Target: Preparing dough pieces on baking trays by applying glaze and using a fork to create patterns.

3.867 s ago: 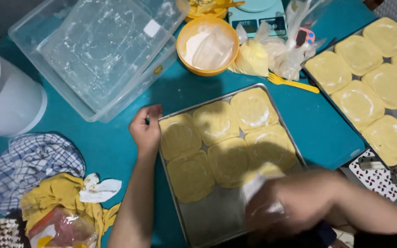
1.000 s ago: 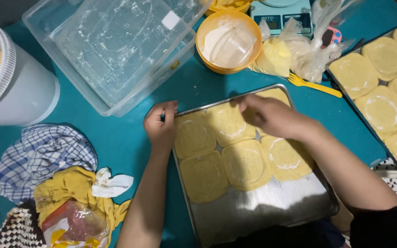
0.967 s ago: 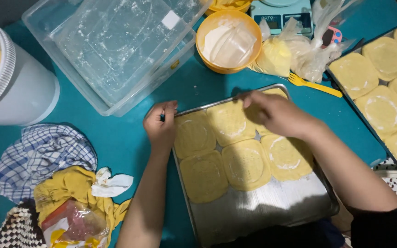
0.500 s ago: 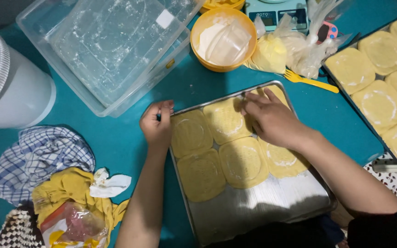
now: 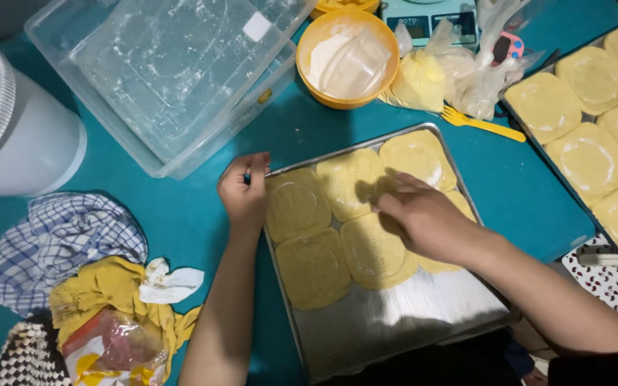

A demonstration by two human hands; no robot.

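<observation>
Teal tabletop (image 5: pixel 180 221) fills the head view, and on it lies a rectangular silver metal baking tray (image 5: pixel 395 322) carrying flat round yellow dough discs (image 5: pixel 312 268) packed edge to edge in its upper part, the lower part bare. The left hand (image 5: pixel 244 193) sits at the tray's upper left corner, fingers curled and pinching the rim. The right hand (image 5: pixel 427 221) rests over the discs in the middle of the tray, fingers drawn together on the dough, hiding part of one disc.

Just above the tray stands an orange plastic bowl (image 5: pixel 348 57) of white flour, with a clear plastic bag of yellow dough (image 5: pixel 423 78) and a yellow plastic fork (image 5: pixel 481 123) beside it. A large clear plastic storage box (image 5: pixel 180 71) crowds the upper left, near a white plastic bucket (image 5: pixel 19 143). A second dark tray of dough discs (image 5: pixel 588 143) lies well to the right. Blue checked cloth (image 5: pixel 59 243) and a crumpled yellow cloth (image 5: pixel 101 293) are bunched at lower left.
</observation>
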